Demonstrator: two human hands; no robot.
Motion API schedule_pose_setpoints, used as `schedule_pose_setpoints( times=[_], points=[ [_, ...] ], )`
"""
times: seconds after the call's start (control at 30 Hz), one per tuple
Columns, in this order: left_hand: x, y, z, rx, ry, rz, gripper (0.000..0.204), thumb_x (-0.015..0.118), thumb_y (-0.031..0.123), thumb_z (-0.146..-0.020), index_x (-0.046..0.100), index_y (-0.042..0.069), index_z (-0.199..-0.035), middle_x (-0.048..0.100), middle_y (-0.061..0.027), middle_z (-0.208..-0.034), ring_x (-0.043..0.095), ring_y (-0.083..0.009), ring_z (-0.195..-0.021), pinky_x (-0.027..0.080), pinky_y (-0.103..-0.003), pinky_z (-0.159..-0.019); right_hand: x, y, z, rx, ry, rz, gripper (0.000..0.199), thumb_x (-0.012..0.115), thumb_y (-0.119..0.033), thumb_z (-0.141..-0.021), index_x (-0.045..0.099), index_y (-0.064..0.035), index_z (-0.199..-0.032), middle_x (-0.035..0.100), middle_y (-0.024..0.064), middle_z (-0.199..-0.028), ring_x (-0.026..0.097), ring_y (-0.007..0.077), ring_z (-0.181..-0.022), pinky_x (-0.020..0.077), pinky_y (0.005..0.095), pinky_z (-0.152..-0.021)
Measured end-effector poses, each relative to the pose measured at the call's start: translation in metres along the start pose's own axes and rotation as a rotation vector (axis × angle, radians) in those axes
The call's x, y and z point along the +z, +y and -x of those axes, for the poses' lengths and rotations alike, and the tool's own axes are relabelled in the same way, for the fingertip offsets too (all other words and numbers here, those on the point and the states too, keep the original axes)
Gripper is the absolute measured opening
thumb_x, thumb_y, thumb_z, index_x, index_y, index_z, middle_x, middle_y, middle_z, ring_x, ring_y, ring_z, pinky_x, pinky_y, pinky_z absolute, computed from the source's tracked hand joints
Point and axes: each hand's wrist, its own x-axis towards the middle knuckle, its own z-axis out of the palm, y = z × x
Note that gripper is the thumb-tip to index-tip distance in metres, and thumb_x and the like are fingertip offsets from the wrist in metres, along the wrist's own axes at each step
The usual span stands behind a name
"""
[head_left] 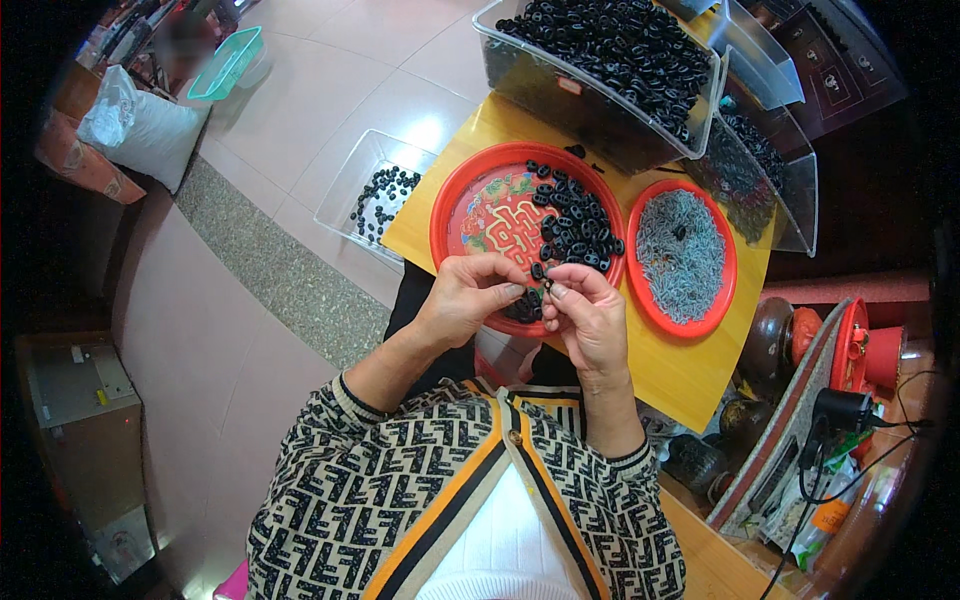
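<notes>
Over the near rim of a red round tray (440, 235), my two hands come close together. My right hand (592, 325) pinches a small black oval part (547, 284) between thumb and fingertips. Thumb and forefinger of my left hand (470, 298) are pressed together beside it; whatever they hold is too small to make out. Black oval parts with holes (580, 220) are heaped along the tray's right side, and more lie under my hands. To the right, a smaller red tray (642, 290) holds a pile of thin grey metal pieces (685, 255).
Both trays rest on a yellow board (690, 370). A big clear bin of black parts (610, 110) stands at its far side, with another clear bin (800, 195) to the right. A clear box (340, 190) with scattered black pieces sits left, lower down. Cables (810, 500) hang at right.
</notes>
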Motion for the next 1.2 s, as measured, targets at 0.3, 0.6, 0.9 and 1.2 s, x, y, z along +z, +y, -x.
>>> schedule_pose_setpoints(
  times=[0.3, 0.6, 0.9, 1.2],
  points=[
    [-0.001, -0.001, 0.003, -0.04, 0.027, 0.222, 0.013, 0.059, -0.002, -0.076, 0.058, -0.001, -0.09, 0.058, -0.0059, -0.087, 0.056, -0.0132, -0.081, 0.046, -0.025, -0.075, 0.007, -0.003, 0.006, -0.005, -0.017, 0.14, 0.015, 0.057, -0.004, -0.08, 0.058, 0.0003, -0.094, 0.06, 0.0048, -0.077, 0.057, 0.0083, -0.062, 0.0479, 0.0188, -0.056],
    [0.002, -0.001, 0.005, 0.008, 0.003, 0.339, 0.022, 0.058, -0.005, -0.076, 0.054, -0.001, -0.097, 0.058, -0.005, -0.088, 0.056, -0.0112, -0.081, 0.047, -0.024, -0.075, 0.024, -0.005, 0.014, -0.147, 0.026, 0.414, 0.016, 0.055, -0.004, -0.082, 0.059, 0.0003, -0.097, 0.059, 0.0026, -0.078, 0.056, 0.0068, -0.067, 0.0473, 0.0179, -0.06],
    [0.007, 0.006, 0.006, 0.08, -0.022, 0.203, 0.02, 0.056, -0.005, -0.077, 0.054, -0.002, -0.097, 0.056, -0.0038, -0.085, 0.055, -0.0095, -0.08, 0.047, -0.022, -0.073, 0.027, -0.004, 0.016, -0.204, 0.04, 0.527, 0.013, 0.053, 0.001, -0.08, 0.058, 0.0021, -0.092, 0.057, 0.0015, -0.079, 0.055, 0.0072, -0.069, 0.0457, 0.0186, -0.06],
    [0.009, 0.01, 0.008, 0.046, 0.006, -0.118, 0.015, 0.058, -0.006, -0.074, 0.056, -0.003, -0.089, 0.057, -0.0033, -0.084, 0.054, -0.0081, -0.078, 0.046, -0.021, -0.07, 0.019, 0.0, 0.015, -0.453, 0.043, 0.899, 0.013, 0.058, 0.003, -0.071, 0.058, 0.0015, -0.084, 0.059, 0.0094, -0.073, 0.057, 0.0143, -0.061, 0.0451, 0.0253, -0.054]
  ],
)
